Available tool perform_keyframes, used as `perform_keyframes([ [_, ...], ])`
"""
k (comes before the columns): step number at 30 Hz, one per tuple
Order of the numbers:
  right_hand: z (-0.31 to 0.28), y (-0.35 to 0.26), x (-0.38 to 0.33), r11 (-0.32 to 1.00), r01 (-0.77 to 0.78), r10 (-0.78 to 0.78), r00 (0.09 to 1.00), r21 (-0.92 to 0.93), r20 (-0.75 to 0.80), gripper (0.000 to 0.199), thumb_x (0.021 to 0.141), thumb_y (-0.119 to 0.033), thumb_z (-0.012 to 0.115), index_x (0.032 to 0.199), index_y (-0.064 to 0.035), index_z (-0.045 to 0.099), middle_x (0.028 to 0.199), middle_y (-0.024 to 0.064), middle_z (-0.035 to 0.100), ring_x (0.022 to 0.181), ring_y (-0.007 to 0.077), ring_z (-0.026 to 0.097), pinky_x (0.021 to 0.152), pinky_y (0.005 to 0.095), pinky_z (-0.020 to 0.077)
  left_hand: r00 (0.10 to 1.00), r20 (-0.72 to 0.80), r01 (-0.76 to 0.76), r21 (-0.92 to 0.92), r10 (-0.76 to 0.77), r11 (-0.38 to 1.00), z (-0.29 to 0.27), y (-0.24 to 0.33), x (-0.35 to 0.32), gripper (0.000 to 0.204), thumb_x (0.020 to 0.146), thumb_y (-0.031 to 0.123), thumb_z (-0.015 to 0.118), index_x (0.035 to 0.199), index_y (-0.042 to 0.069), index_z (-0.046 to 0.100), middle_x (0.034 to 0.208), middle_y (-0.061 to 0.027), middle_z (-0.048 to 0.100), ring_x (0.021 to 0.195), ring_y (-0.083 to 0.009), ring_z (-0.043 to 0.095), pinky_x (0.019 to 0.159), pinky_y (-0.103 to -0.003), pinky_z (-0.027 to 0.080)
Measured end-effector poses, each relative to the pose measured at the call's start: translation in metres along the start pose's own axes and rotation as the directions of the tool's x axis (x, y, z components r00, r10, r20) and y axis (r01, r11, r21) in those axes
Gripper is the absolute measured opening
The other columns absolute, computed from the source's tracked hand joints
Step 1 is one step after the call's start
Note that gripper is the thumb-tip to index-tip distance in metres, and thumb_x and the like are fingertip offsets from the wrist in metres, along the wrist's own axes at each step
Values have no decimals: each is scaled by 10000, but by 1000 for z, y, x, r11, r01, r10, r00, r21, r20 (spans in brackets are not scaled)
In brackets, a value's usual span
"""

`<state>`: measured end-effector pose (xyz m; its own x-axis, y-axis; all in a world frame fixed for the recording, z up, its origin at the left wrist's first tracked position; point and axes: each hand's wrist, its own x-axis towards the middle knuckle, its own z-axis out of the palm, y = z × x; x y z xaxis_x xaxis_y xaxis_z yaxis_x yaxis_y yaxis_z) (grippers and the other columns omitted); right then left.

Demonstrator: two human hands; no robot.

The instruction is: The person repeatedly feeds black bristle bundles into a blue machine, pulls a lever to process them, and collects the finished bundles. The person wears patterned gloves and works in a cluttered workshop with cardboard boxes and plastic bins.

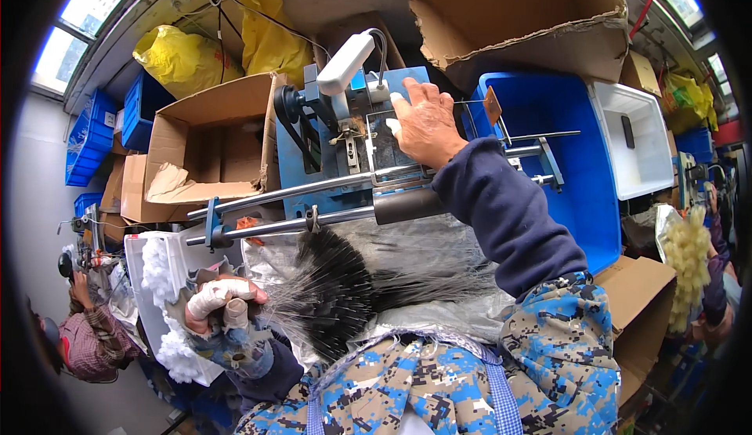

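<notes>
Black bristle bundle (345, 298): lies across a clear plastic sheet (439, 239) on the person's lap, directly below the two steel guide rods (313, 204) of a blue bench machine (345, 145). The bristles fan out toward the left hand.

Left hand (222, 303): closed in a fist about the stem end of the bundle, fingers wrapped in white tape. It sits just beside a white tray (145, 259) holding white fluffy material (168, 309).

Right hand (427, 125): stretched forward over the machine, palm down, fingers loosely together and resting on the dark plate (388, 145) at the machine's centre. Whether the fingertips pinch anything small cannot be told; the hand covers that spot. A white lever handle (345, 63) stands just left of it, untouched.

Step in hand, as judged: the work piece is held ready in the lap while the right hand attends to the machine's work area, either seating or adjusting something there. The bundle is not yet at the machine.

Next move, as judged: it would call for the right hand to come clear of the plate and for the fist to keep the bristles gathered and the stem square to the rods.

Surroundings: an open cardboard box (211, 149) to the left of the machine, a blue crate (564, 145) and a white tub (634, 141) to the right, yellow bags (184, 59) behind. Other people work at both edges of the view.
</notes>
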<state>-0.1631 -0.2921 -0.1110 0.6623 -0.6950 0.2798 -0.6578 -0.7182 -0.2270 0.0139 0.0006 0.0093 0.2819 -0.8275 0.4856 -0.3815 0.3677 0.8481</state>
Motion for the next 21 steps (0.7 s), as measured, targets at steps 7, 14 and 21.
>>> perform_keyframes([
  [7,-26,-7,-30,998,-57,54,986,15,157,624,724,-341,685,1189,16,472,1208,165,369,1101,313,396,828,451,375,959,-223,130,-205,-176,970,39,-15,-1,141,867,118,599,928,-6,570,711,-166,616,526,-159,562,410,-205,411],
  [14,-14,-23,-30,992,-69,54,989,102,135,628,797,-323,627,1233,77,416,1046,185,444,922,320,540,762,374,483,901,-382,148,-177,-207,973,33,-17,-7,154,886,114,566,1017,39,531,727,-172,613,553,-171,574,423,-225,443],
  [21,2,-75,-13,987,-60,37,988,148,151,680,776,-348,637,1214,114,398,990,204,503,845,314,568,700,366,511,864,-366,246,-291,-346,924,64,-18,0,106,873,105,585,938,43,529,720,-96,589,572,-166,558,461,-236,439],
])
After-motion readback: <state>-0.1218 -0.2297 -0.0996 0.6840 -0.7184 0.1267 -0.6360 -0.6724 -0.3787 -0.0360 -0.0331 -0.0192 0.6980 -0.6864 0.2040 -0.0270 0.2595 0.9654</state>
